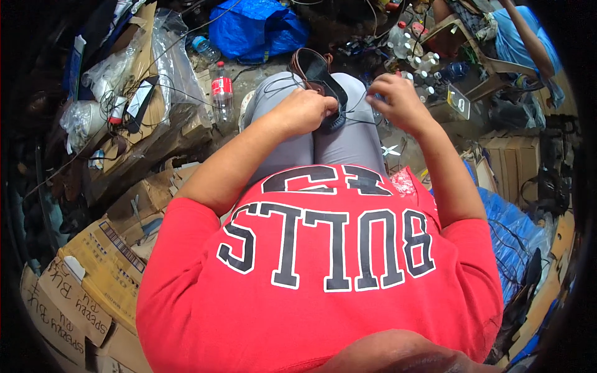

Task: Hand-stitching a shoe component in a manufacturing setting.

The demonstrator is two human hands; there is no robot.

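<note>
A dark shoe (pixel 318 73) with a brown edge rests across my knees, its opening facing up and its dark sole end (pixel 336 119) lower down. My left hand (pixel 311 110) is closed on the shoe's near side, fingertips pinched at its edge. To the right of the shoe, my right hand (pixel 398 101) is raised above my knee with fingers curled and thumb drawn in. Thin dark thread (pixel 356 113) runs between the shoe and this hand, and its fingers seem closed on it. More dark strands lie over my left knee.
A red-labelled bottle (pixel 222 93) stands left of my knees, before a blue plastic bag (pixel 258 28). Several bottles (pixel 429 61) crowd the right, near a wooden frame (pixel 491 68). Small scissors (pixel 390 150) lie by my right thigh. Cardboard (pixel 112 261) covers the lower left.
</note>
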